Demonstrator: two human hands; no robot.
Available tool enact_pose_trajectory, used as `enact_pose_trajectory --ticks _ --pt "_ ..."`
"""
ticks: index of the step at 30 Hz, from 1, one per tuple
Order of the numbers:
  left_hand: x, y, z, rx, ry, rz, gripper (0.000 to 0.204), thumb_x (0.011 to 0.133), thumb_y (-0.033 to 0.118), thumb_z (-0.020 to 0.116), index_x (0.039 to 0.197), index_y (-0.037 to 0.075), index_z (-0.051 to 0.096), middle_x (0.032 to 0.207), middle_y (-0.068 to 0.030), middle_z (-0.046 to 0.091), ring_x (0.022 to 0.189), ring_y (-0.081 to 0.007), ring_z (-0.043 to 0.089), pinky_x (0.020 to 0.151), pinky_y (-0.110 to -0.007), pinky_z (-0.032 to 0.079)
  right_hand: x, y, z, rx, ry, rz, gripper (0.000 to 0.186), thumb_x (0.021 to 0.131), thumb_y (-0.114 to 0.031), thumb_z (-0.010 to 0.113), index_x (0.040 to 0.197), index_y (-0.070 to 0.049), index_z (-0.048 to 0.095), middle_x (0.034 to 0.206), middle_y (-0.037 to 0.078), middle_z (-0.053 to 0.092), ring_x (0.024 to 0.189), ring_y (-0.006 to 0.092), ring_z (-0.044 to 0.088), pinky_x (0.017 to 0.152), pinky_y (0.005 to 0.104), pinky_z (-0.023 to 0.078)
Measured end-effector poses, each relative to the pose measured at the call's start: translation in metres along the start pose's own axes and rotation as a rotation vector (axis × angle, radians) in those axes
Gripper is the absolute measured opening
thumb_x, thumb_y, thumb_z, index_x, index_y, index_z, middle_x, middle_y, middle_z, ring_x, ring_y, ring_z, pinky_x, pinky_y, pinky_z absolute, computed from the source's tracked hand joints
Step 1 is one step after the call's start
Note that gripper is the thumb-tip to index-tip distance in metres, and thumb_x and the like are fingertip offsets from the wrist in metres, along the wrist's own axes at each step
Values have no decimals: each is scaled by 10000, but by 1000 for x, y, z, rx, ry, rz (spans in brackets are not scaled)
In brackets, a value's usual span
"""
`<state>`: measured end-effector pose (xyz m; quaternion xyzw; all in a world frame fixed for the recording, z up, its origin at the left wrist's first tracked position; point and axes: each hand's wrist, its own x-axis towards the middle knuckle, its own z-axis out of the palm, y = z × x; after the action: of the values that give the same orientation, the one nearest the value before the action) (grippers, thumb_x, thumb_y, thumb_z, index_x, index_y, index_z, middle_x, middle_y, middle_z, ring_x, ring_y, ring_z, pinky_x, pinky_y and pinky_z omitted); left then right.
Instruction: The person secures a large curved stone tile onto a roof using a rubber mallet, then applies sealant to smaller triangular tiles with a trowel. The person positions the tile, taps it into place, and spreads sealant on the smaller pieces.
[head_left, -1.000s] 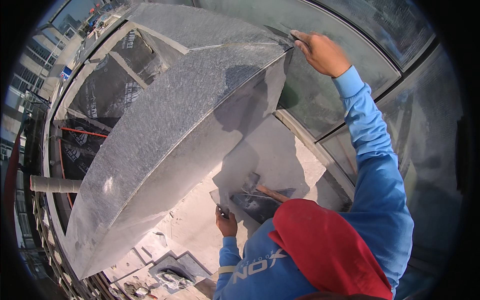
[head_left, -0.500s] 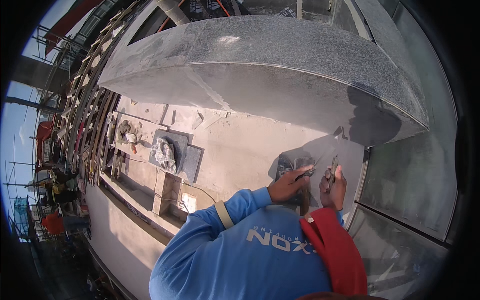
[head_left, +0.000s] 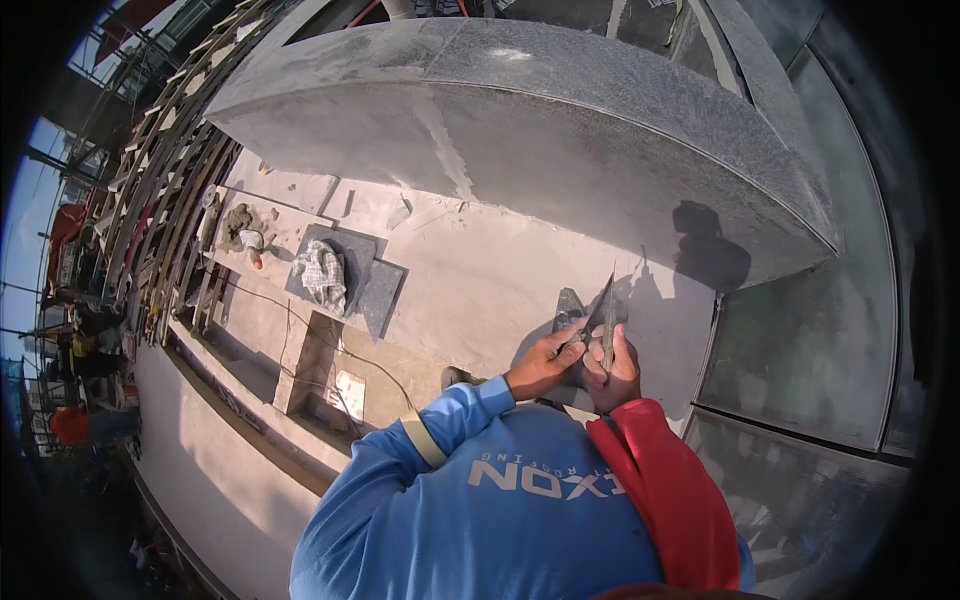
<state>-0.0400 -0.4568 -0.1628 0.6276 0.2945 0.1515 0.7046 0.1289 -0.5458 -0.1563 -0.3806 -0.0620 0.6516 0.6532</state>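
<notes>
Both hands have stayed together below the slab since half a second ago, whereas a second ago one arm was stretched up to the slab's far edge; the view itself has swung only a little.

At about 5 o'clock from the picture's centre, the left hand [head_left: 543, 365] is closed around the lower end of a thin grey metal trowel blade [head_left: 588, 320] that slants up toward 1 o'clock. Just beside it, touching at the knuckles, the right hand [head_left: 615, 365] grips a second narrow metal blade [head_left: 608, 325] that stands nearly upright. The two blades cross or meet near their lower ends; whether they actually touch cannot be told. A small dark grey wedge-shaped piece [head_left: 568, 305] lies against the pale wall surface just behind the blades.

Above the hands, from 10 to 2 o'clock, runs the large curved speckled grey granite slab [head_left: 620, 90], casting a shadow on the pale cement face [head_left: 480, 270] beneath it. At 9 o'clock from the hands, a dark square tile [head_left: 365, 285] carries a crumpled whitish rag [head_left: 322, 272], with a lump of grey mortar [head_left: 238, 225] beyond it. Toward 3 o'clock sit tinted glass panels [head_left: 800, 340]. At 6 o'clock the person's blue long-sleeved shirt [head_left: 480, 510] and a red cloth [head_left: 670, 500] fill the lower frame.
</notes>
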Motion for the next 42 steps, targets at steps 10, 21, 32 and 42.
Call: enact_pose_trajectory --ticks 10,21,32,42 --pt "-169 -46 -163 222 398 295 564 1059 184 547 1565 16 362 1312 -326 624 1188 -395 654 951 -382 503 41 192 171 -990 152 -484 522 935 -33 596 1443 49 507 1106 154 677 998 222 656 860 281 506" --pt "-312 -66 -295 -424 490 -27 505 1096 151 467 1570 33 337 711 36 468 516 -43 423 450 -217 336 39 334 300 -1328 -215 -315 625 866 24 609 1478 -74 532 1139 166 628 1059 290 632 962 332 472" --pt "-360 -82 -432 -359 936 -87 590 1100 268 487 1605 36 288 704 15 508 599 -67 477 529 -250 392 123 405 364 -1126 -642 -244 510 975 -44 597 1468 35 493 1101 129 657 938 157 640 791 271 525" --pt "-375 -74 -488 -533 638 105 609 1102 473 413 1457 -15 490 819 -26 584 666 -98 532 575 -246 412 209 423 480 -363 -583 750 607 1066 -598 395 865 -66 606 563 23 504 457 144 476 505 327 442"
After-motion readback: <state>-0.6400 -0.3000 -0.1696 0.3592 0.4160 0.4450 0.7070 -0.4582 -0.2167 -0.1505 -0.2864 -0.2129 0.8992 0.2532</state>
